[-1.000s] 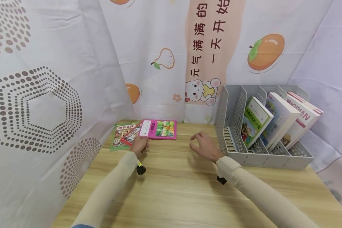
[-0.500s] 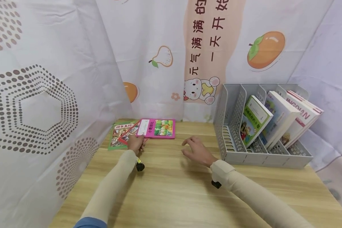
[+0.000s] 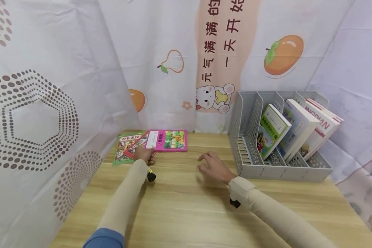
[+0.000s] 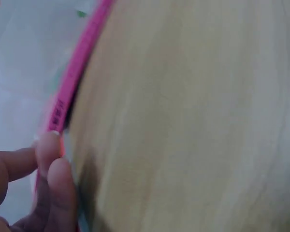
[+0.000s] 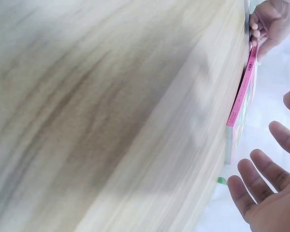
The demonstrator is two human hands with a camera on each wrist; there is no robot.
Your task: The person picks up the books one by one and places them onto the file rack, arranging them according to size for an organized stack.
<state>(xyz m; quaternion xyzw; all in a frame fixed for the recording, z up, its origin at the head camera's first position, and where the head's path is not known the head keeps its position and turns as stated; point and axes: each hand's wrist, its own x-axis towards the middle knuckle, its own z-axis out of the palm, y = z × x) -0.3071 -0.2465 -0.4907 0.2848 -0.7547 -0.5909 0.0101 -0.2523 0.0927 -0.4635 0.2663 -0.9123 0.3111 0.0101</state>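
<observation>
A pink picture book [image 3: 170, 140] lies flat at the back of the wooden table, overlapping a red-edged book [image 3: 136, 144] and a green-edged book [image 3: 123, 148]. At its near left corner, my left hand [image 3: 144, 155] pinches it between thumb and fingers. The left wrist view shows the fingertips [image 4: 49, 147] against the pink spine [image 4: 72, 79]. To the right, my right hand [image 3: 215, 167] hovers over the table with relaxed, spread fingers and holds nothing. In the right wrist view, its fingers [image 5: 266, 169] are apart from the book's far end.
A grey file rack [image 3: 251, 170] stands at the right, with a green book [image 3: 272, 131], a thick white book [image 3: 300, 129] and white-and-red books [image 3: 323, 127] leaning in its slots. Patterned curtains [image 3: 161, 31] enclose the table [image 3: 186, 206] at the back and sides.
My right hand has moved slightly left, away from the rack and towards the pink book. The left hand stays at the book's corner. The head view has shifted a little.
</observation>
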